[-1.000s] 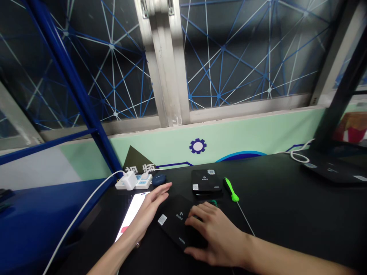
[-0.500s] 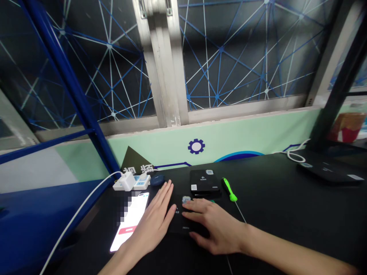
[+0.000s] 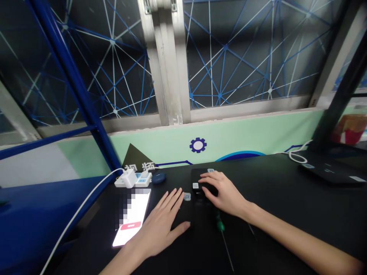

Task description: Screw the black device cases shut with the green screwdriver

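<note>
While the left hand (image 3: pixel 161 228) was laid flat with fingers straight and thumb spread, much of the near black box (image 3: pixel 185 212) was covered by it, and no grip was formed there. Matte and nearly as dark as the black table (image 3: pixel 275 202), this box was marked out mainly by a pale blue sticker (image 3: pixel 187 196) at its far edge. At one o'clock from it, the far black box (image 3: pixel 197 176) was set, with a squarish outline and a flat dark top; a small white printed label (image 3: pixel 195 185) was borne at its near left corner and a pale sticker (image 3: pixel 210 170) at its far right. Its right part was hidden by the right hand (image 3: pixel 226 194), whose fingers were curved over the top; whether it was gripped could not be made out. Between three and four o'clock from the near black box, a green-handled screwdriver (image 3: pixel 220 225) was seen, its thin shaft pointed towards five. At nine o'clock a lit phone (image 3: pixel 133 215) was placed, at eleven a dark blue case (image 3: pixel 158 178), and at ten a white power strip (image 3: pixel 142 179).
</note>
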`<action>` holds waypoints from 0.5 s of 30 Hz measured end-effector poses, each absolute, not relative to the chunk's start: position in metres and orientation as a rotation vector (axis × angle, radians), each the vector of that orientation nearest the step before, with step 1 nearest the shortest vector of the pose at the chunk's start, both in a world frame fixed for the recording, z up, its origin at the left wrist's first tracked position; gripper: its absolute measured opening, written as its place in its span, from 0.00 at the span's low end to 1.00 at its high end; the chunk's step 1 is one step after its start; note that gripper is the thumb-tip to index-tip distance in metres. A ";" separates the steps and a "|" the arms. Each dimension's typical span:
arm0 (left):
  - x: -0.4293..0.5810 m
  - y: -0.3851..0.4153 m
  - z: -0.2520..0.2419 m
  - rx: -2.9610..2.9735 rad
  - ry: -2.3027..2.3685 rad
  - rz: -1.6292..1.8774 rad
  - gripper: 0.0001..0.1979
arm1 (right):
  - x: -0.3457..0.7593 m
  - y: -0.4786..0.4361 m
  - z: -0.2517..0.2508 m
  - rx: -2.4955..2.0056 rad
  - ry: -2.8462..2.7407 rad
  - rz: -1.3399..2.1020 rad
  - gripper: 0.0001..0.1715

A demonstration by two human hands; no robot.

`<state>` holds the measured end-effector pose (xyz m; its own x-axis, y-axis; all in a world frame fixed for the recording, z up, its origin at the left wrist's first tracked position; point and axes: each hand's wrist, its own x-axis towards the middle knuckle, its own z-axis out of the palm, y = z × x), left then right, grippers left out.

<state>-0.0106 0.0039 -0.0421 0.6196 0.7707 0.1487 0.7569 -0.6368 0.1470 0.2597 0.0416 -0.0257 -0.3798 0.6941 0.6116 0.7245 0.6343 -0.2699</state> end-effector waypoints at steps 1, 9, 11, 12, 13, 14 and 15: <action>-0.011 0.005 -0.043 2.769 1.312 0.317 0.36 | 0.261 0.044 -0.026 -1.107 -2.132 -0.051 0.13; -0.010 0.017 -0.047 2.782 1.330 0.345 0.32 | 0.269 0.053 -0.027 -1.114 -2.106 -0.002 0.12; -0.009 0.024 -0.047 2.777 1.322 0.335 0.32 | 0.268 0.053 -0.027 -1.119 -2.118 0.005 0.13; -0.008 0.028 -0.047 2.777 1.313 0.327 0.33 | 0.268 0.053 -0.027 -1.122 -2.123 0.007 0.13; -0.007 0.033 -0.046 2.774 1.308 0.326 0.33 | 0.268 0.053 -0.027 -1.125 -2.126 0.009 0.13; -0.006 0.037 -0.046 2.776 1.293 0.326 0.33 | 0.269 0.053 -0.027 -1.127 -2.127 0.011 0.13; -0.005 0.042 -0.046 2.776 1.287 0.326 0.33 | 0.269 0.053 -0.027 -1.131 -2.127 0.014 0.13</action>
